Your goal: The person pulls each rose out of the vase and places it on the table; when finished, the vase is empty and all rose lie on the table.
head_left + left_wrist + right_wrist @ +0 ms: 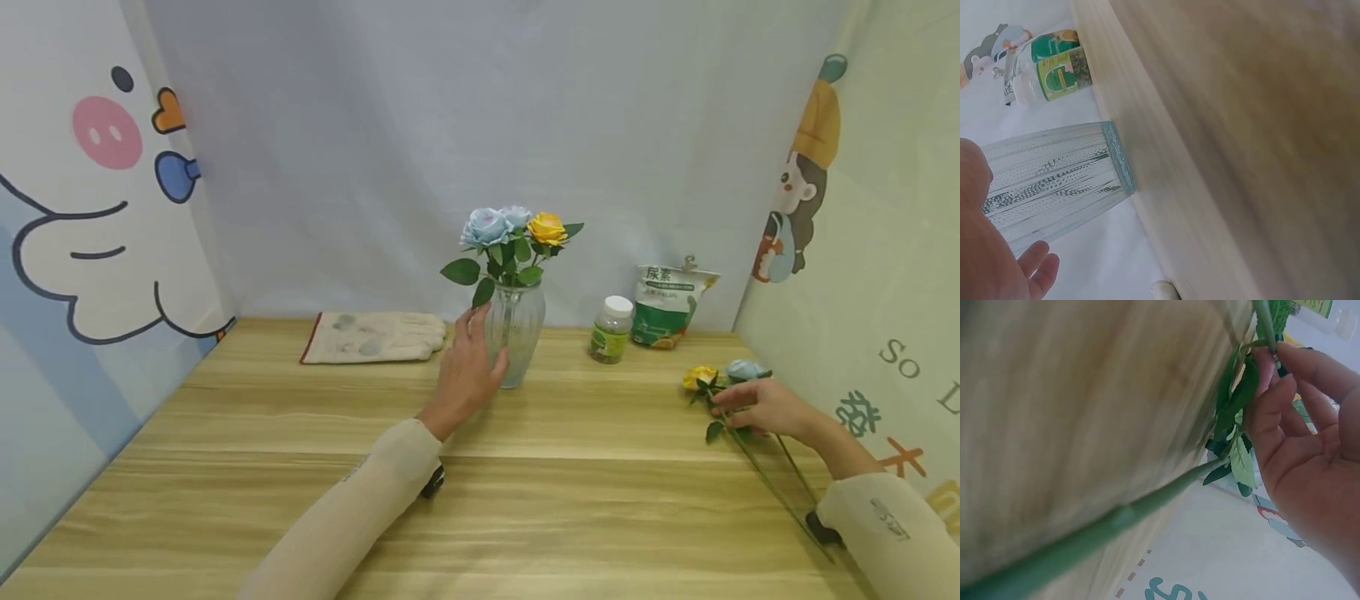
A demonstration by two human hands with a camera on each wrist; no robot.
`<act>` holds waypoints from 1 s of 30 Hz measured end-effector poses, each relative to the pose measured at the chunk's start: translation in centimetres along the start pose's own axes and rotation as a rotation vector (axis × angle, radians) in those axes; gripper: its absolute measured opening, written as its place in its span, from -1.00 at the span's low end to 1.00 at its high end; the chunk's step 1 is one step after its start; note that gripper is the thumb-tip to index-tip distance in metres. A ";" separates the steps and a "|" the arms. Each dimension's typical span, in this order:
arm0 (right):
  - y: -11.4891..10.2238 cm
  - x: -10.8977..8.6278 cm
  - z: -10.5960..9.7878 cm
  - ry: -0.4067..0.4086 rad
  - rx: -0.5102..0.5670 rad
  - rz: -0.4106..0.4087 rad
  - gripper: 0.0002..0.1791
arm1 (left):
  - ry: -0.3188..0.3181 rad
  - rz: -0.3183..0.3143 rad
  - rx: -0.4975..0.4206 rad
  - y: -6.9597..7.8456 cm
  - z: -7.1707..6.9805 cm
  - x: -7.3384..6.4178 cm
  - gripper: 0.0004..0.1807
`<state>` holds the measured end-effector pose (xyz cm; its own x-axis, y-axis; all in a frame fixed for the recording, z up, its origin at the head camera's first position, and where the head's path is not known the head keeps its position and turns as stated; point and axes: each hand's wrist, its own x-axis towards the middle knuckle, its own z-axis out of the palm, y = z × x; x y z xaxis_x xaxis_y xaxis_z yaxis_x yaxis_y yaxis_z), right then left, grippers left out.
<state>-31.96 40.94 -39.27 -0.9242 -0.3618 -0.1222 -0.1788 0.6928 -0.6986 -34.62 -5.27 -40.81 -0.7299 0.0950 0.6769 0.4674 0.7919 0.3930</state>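
Observation:
A clear ribbed glass vase (517, 333) stands upright near the back of the table, with blue roses (486, 227) and a yellow rose (547, 228) in it. My left hand (468, 371) holds its left side, thumb across the front; the left wrist view shows the vase's lower body (1054, 181) between thumb and fingers. On the right, my right hand (768, 410) pinches the stem of another yellow rose (701, 377) just below its leaves. A light blue rose (745, 371) lies beside it, its green stem (1116, 519) running toward my right wrist.
Flat work gloves (375, 337) lie at the back left. A white-capped jar (611, 331) and a clipped green-and-white pouch (670, 306) stand right of the vase. Printed curtains hang behind and at both sides of the wooden table (525, 517).

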 end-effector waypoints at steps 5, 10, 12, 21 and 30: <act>0.1 -0.4 0.1 0.023 -0.033 0.003 -0.52 | 0.007 0.006 0.000 0.2 0.1 -0.1 -0.23; -0.3 -1.3 -0.2 0.050 -0.069 0.032 -0.48 | 0.008 0.006 0.012 0.3 0.2 -0.1 -0.23; -0.8 -1.8 -0.4 0.089 -0.111 0.044 -0.49 | 0.002 0.002 0.013 0.4 0.2 -0.1 -0.22; -4.0 -2.8 0.5 0.326 -0.278 0.030 -0.47 | -0.009 -0.003 0.004 0.2 0.1 0.1 -0.23; -9.0 -1.8 2.7 0.479 -0.128 -0.018 -0.47 | 0.007 0.005 -0.007 0.4 0.1 0.1 -0.23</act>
<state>-27.81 33.67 -34.67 -0.9663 -0.0679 0.2482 -0.2088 0.7708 -0.6019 -34.55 -4.91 -40.64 -0.7240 0.0950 0.6833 0.4746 0.7874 0.3934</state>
